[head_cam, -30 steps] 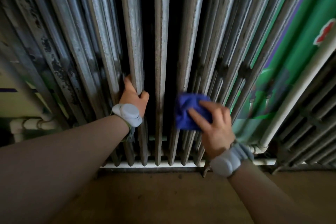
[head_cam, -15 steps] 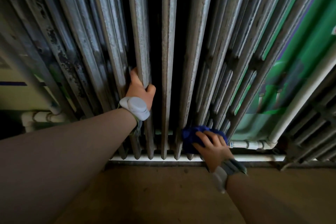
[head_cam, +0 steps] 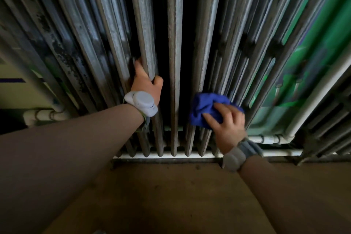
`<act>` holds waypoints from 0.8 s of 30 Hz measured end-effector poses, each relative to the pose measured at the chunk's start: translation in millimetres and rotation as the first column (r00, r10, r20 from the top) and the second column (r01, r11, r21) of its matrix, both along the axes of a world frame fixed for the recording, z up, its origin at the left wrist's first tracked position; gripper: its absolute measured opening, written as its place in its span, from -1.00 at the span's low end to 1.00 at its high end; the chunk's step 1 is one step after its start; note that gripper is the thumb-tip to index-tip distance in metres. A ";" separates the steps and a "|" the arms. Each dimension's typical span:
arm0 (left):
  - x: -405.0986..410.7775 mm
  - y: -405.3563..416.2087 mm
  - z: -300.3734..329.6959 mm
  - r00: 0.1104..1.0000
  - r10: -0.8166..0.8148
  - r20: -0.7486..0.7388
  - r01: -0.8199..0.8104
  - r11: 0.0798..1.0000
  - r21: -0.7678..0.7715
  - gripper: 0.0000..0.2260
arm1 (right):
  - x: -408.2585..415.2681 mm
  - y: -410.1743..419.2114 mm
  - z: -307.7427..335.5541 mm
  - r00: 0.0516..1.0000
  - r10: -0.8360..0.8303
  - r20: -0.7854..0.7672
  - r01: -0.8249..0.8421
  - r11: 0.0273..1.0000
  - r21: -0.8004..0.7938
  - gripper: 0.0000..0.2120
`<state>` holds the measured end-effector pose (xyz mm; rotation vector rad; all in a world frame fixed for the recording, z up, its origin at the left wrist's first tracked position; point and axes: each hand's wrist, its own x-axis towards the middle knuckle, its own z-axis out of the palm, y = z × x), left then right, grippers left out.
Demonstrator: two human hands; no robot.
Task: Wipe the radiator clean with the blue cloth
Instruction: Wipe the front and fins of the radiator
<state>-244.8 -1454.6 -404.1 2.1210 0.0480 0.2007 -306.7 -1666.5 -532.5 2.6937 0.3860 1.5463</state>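
Blue cloth (head_cam: 204,108) under right grip (head_cam: 227,121)

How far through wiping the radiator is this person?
No section reads as clearly finished. In hand: the right hand presses the blue cloth against columns low on the radiator, while the left hand grips a column. Left: dark grime shows on the left-side columns.
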 end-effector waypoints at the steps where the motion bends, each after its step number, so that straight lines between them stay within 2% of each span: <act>1: -0.2 0.0 0.7 1.000 -0.006 -0.001 0.006 1.000 -0.004 -0.35 | -1.3 -0.9 -16.1 0.999 -0.017 -0.035 0.016 1.000 -0.027 -0.61; 3: -2.4 -0.2 1.3 1.000 -0.020 0.004 0.020 1.000 -0.022 -0.35 | -8.2 -7.9 -43.2 0.985 -0.035 -0.166 0.012 0.990 -0.137 -0.46; 4: -2.2 -0.3 1.4 1.000 -0.018 0.017 0.019 0.999 -0.027 -0.35 | -11.8 -11.6 -55.2 0.959 -0.026 -0.282 -0.031 0.980 -0.195 -0.37; 6: -2.1 -1.4 1.3 0.999 -0.010 0.030 0.011 0.999 -0.042 -0.35 | -19.8 -18.4 -75.9 0.877 -0.043 -0.479 -0.112 0.950 -0.291 -0.38; 8: -1.8 -1.0 0.8 0.999 -0.003 0.035 0.004 0.999 -0.050 -0.35 | -22.0 -16.7 -87.8 0.793 -0.115 -0.599 -0.117 0.935 -0.335 -0.44; 9: -2.0 -0.9 0.6 0.999 -0.004 0.040 0.006 0.999 -0.051 -0.35 | -21.2 -12.8 -90.3 0.776 -0.120 -0.620 -0.112 0.940 -0.322 -0.48; 10: -2.0 -0.8 0.4 0.999 -0.006 0.043 0.008 0.999 -0.046 -0.35 | -20.5 -8.1 -88.1 0.800 -0.088 -0.593 -0.115 0.948 -0.296 -0.56; 12: -1.8 0.0 -0.5 0.999 -0.006 0.041 0.007 0.999 -0.034 -0.35 | -17.3 -1.3 -73.7 0.908 0.060 -0.415 -0.158 0.966 -0.205 -0.77; 15: 1.1 0.9 -2.7 1.000 -0.004 0.011 0.004 1.000 -0.017 -0.33 | -13.6 -0.7 -33.1 0.969 0.145 -0.201 -0.181 0.968 -0.175 -0.68; 17: 2.7 1.1 -2.6 1.000 0.001 0.025 -0.001 1.000 -0.009 -0.32 | -9.7 -5.7 -22.1 0.979 0.143 -0.144 -0.167 0.971 -0.173 -0.69; 19: 2.7 0.0 -3.5 0.999 0.009 0.045 -0.008 1.000 -0.019 -0.33 | -6.3 -12.8 -33.6 0.979 0.118 -0.166 -0.151 0.968 -0.202 -0.70; 21: 1.2 -1.4 -5.4 0.998 0.012 0.067 -0.011 1.000 -0.023 -0.34 | -9.8 -19.5 -55.7 0.961 0.088 -0.264 -0.161 0.950 -0.269 -0.67; 23: 0.9 -1.6 -6.1 0.997 0.007 0.071 -0.005 1.000 -0.031 -0.34 | -15.4 -21.5 -73.4 0.878 0.007 -0.478 -0.209 0.905 -0.370 -0.69; 24: 0.0 -1.4 -6.3 0.998 -0.001 0.061 0.003 0.999 -0.032 -0.34 | -17.3 -22.1 -80.0 0.795 -0.100 -0.598 -0.215 0.876 -0.432 -0.66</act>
